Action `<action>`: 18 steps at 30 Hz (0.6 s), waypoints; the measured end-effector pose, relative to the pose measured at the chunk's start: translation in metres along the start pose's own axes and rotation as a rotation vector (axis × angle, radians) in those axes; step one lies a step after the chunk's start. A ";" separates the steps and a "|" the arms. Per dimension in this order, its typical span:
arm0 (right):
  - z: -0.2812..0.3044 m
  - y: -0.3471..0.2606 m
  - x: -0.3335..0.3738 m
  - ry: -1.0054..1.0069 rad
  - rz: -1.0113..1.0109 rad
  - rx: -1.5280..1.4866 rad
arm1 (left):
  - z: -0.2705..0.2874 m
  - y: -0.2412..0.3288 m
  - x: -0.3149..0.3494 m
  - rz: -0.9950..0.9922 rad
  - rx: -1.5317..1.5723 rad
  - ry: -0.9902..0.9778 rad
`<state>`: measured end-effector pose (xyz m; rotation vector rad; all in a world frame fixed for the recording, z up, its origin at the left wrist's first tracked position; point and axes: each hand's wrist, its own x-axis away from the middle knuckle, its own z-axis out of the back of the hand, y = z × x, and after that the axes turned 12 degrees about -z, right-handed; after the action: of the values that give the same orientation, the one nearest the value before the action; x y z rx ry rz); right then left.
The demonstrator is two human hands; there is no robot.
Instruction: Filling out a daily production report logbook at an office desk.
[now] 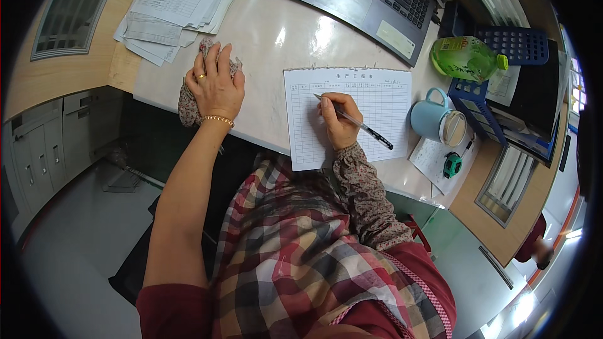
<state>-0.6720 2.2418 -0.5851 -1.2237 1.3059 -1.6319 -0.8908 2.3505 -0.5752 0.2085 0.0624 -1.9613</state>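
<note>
My right hand (340,119) is closed around a pen (370,133), its tip at the upper rows of a printed form (389,113) with a ruled table. The form lies on the desk in front of me, and its top edge looks torn. A floral sleeve cover (359,182) wraps my right forearm. To the left, my left hand (218,85) lies palm down with fingers apart on a crumpled floral cloth (188,103) patterned like that sleeve cover. A ring and a gold-coloured bracelet are on this hand and wrist.
Beyond the form sits an open laptop (342,0). Stacked papers (179,0) lie at the far left. On the right are a light blue mug (429,119), a green bottle (465,58), a green tape measure (452,164) and a dark blue file rack (512,44). Wooden partitions (483,213) flank the desk.
</note>
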 end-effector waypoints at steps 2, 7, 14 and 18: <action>-0.006 0.002 -0.006 0.076 -0.018 -0.035 | -0.008 -0.004 -0.002 0.001 -0.001 -0.001; -0.026 0.007 -0.020 0.227 0.014 0.055 | -0.026 -0.020 -0.009 -0.006 0.000 -0.025; -0.055 0.026 -0.047 0.158 0.228 0.234 | -0.055 -0.039 -0.013 0.001 0.000 -0.026; -0.063 0.033 -0.066 0.175 0.232 0.235 | -0.070 -0.045 -0.019 0.004 0.000 0.004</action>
<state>-0.7132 2.3134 -0.6352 -0.7743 1.2663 -1.6943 -0.9164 2.3950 -0.6428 0.2125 0.0644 -1.9574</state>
